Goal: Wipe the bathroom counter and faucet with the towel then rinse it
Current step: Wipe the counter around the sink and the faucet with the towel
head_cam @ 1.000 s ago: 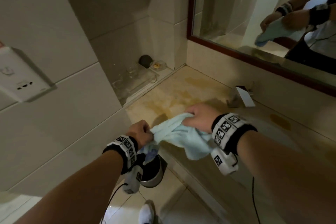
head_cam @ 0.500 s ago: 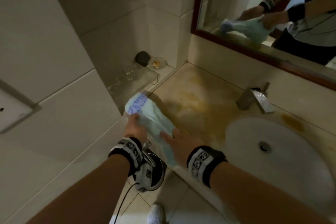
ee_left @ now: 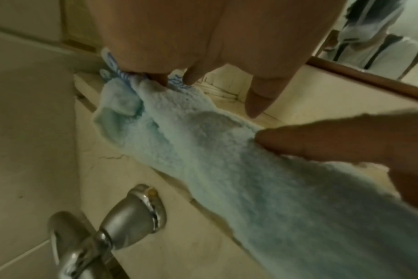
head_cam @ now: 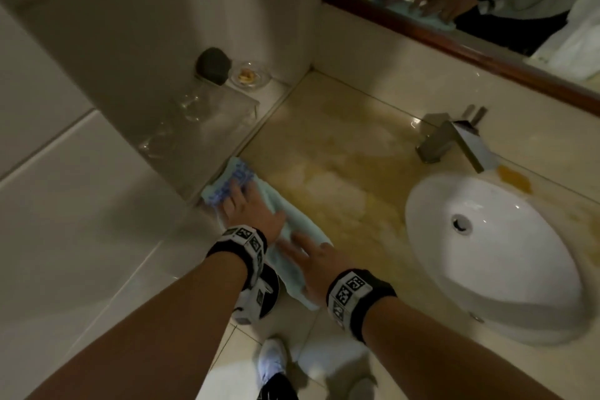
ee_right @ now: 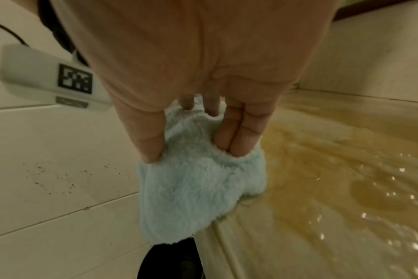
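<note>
A light blue towel (head_cam: 293, 230) lies stretched along the left front of the beige counter (head_cam: 341, 127), its near end hanging over the counter's front edge. My left hand (head_cam: 240, 201) presses flat on its far end by the side wall. My right hand (head_cam: 302, 250) presses on its near end, with straight fingers (ee_right: 236, 136) and thumb sunk into the towel (ee_right: 198, 188). The left wrist view shows the towel (ee_left: 227, 169) under my left fingertips (ee_left: 189, 77), with a right-hand finger (ee_left: 322, 141) on it. The chrome faucet (head_cam: 454, 140) stands at the back of the white sink (head_cam: 506, 269), apart from both hands.
Yellowish wet stains (head_cam: 344, 178) cover the counter between towel and sink. A glass shelf (head_cam: 201, 127) with tumblers, a black object (head_cam: 212, 65) and a glass dish (head_cam: 250, 75) sits in the left corner. A framed mirror (head_cam: 454, 39) hangs behind. A steel bin (head_cam: 271, 289) stands below.
The towel, held up in the air between both hands, has come down onto the counter by the left wall. Both hands now lie flat on it.
</note>
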{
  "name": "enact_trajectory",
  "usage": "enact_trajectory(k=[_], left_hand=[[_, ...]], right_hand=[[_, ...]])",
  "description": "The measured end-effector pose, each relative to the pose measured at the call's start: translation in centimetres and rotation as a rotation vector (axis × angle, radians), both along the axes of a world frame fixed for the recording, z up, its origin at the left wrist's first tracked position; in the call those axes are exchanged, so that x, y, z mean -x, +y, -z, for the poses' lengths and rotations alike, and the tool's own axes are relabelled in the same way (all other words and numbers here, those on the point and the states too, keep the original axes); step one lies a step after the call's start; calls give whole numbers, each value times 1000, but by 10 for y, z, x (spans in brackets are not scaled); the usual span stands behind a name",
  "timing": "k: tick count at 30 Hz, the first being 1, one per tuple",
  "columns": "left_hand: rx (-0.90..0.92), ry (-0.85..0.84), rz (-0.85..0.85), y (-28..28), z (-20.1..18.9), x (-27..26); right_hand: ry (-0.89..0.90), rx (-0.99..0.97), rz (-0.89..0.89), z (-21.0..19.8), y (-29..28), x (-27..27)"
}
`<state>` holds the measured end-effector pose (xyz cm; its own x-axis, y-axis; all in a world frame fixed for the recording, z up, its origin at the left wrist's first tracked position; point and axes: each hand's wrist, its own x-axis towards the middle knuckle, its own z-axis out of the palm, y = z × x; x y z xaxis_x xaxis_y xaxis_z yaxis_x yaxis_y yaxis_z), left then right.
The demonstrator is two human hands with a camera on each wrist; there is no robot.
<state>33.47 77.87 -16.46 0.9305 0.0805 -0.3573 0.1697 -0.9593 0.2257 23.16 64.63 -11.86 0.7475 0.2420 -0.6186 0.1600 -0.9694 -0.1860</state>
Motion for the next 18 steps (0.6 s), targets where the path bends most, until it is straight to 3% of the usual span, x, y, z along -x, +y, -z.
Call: enact_trajectory(k=[4, 12, 18], left_hand=[[-150, -23, 143, -8, 10, -10], [-146, -40, 337, -10, 28, -10], [-151, 38, 450, -26, 29, 10]], right_hand=[[-28, -26, 67, 11, 0, 3], [-90, -130, 132, 17, -13, 19], [-108, -195, 134, 26, -36, 41]])
